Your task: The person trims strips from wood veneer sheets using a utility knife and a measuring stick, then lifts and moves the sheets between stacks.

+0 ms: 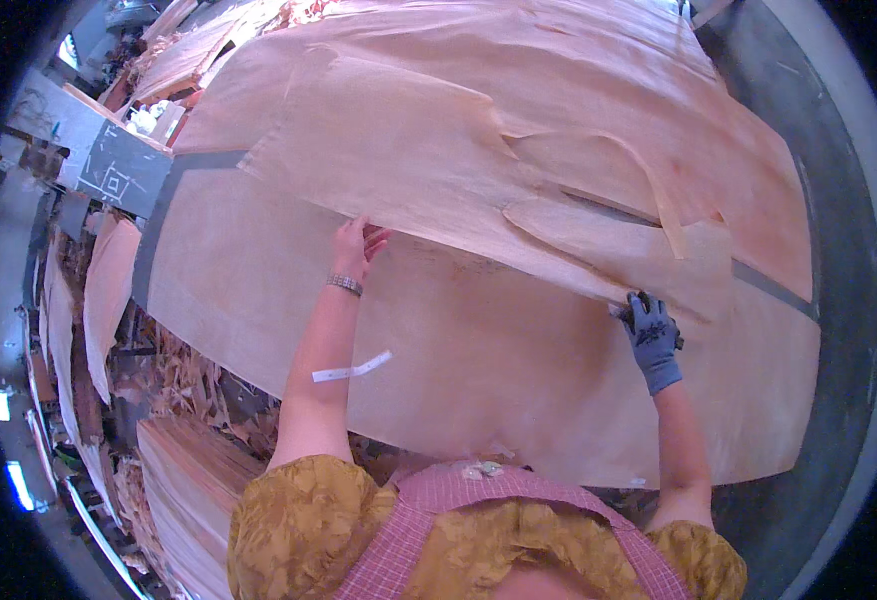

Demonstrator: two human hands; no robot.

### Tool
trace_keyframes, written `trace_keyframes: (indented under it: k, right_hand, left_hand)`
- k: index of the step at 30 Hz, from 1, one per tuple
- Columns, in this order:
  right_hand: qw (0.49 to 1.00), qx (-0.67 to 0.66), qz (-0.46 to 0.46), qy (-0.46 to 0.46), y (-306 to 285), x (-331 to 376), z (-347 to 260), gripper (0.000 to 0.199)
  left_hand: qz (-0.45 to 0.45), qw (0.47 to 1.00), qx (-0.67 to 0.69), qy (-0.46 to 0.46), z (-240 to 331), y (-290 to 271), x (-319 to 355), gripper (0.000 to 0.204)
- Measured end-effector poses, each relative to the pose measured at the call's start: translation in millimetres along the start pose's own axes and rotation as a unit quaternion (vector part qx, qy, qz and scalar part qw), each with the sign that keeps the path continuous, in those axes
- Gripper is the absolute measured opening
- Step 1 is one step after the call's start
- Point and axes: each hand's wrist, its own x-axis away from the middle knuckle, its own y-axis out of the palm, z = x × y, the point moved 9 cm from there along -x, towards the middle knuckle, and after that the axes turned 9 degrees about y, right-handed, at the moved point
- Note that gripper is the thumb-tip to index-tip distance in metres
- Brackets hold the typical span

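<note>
A thin, pale wood veneer sheet (398,130) lies wrinkled across the work surface, with a torn, curling strip (658,190) at its right. My bare left hand (355,250), with a metal band at the wrist, is closed at the sheet's near edge, fingers curled against it. My right hand (651,340), in a blue-grey glove with dark fingertips, pinches the same edge farther right. A small light piece by its fingers is too small to name. Beneath lies a smoother veneer sheet (518,390). A white strip (352,368) lies across my left forearm.
More pinkish veneer (598,70) spreads at the far side. A dark grey board (118,170) with white markings stands at the left. Veneer scraps (183,380) and a stack of sheets (193,480) lie at the lower left. Grey floor (843,260) runs along the right.
</note>
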Motion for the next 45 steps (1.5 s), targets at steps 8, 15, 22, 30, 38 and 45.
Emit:
trace_keyframes:
  k: [8, 15, 22, 30, 38, 45]
  right_hand:
    - [0.995, -0.007, 0.027, 0.100, 31.4, 48.9, 59.6, 0.035]
    - [0.973, -0.005, 0.049, 0.226, 22.2, 63.2, 106.4, 0.027]
    - [0.985, -0.039, 0.131, 0.102, -56.1, 98.6, 50.5, 0.026]
    - [0.922, -0.229, -0.265, -0.166, -170.9, 160.8, -82.4, 0.020]
    - [0.900, -0.313, -0.242, -0.185, -253.9, 95.8, -136.3, 0.019]
    - [0.976, -0.165, -0.133, -0.056, -135.1, 32.2, -152.3, 0.023]
  left_hand:
    - [-0.012, 0.992, -0.003, -0.127, -70.2, -74.4, 24.4, 0.025]
    - [0.027, 0.994, -0.101, 0.010, -27.6, -80.7, 5.0, 0.028]
    - [0.076, 0.993, -0.083, 0.047, 31.9, -193.2, 107.6, 0.023]
    - [0.251, 0.952, -0.047, 0.166, 233.8, -372.2, 321.8, 0.026]
    - [0.287, 0.891, -0.257, 0.240, 399.8, -426.0, 242.3, 0.028]
    - [0.117, 0.943, -0.285, 0.124, 233.6, -348.0, -18.4, 0.030]
